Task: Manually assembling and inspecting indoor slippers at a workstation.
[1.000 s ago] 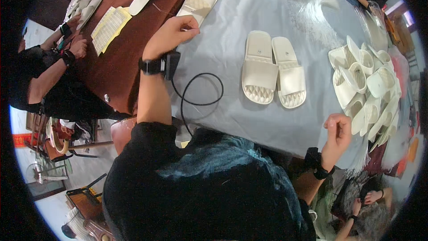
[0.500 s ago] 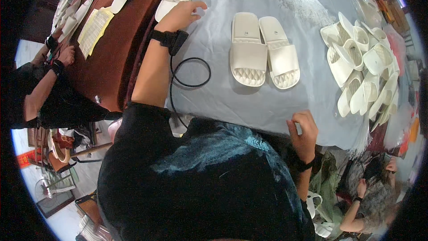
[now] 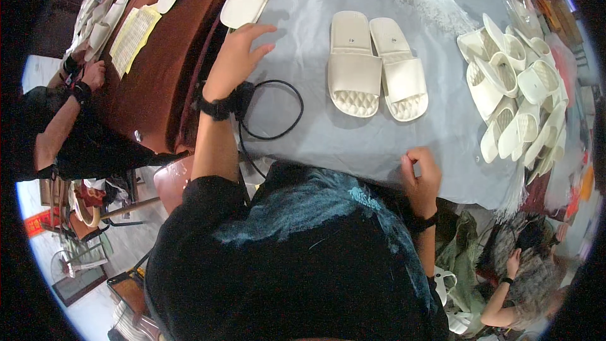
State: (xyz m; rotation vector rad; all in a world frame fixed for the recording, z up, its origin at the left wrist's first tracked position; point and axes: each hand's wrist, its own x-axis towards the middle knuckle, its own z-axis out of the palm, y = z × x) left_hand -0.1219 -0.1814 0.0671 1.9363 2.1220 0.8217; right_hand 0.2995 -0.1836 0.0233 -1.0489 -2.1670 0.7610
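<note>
My left hand (image 3: 238, 53) hovers over the left part of the grey table cover, thumb and fingers apart, holding nothing. Just beyond its fingers lies a cream slide sandal (image 3: 243, 7), partly cut off by the top of the view. Close to the table's front edge, my right hand (image 3: 421, 173) has its fingers curled in, and I see nothing in it. Two more cream slides, a left one (image 3: 355, 74) and a right one (image 3: 406, 79), lie side by side mid-table, their open toes toward me. Neither hand touches them.
A pile of cream slides (image 3: 514, 85) covers the right side of the table. On the brown cloth (image 3: 167, 66) at left lie a yellow paper (image 3: 134, 33) and more slides. A black cable loop (image 3: 273, 136) trails from my left wrist. Other people work at left and right.
My left hand has drawn back toward me, away from the slide at the top left, and its fingers have spread. My right hand has shifted slightly left.
</note>
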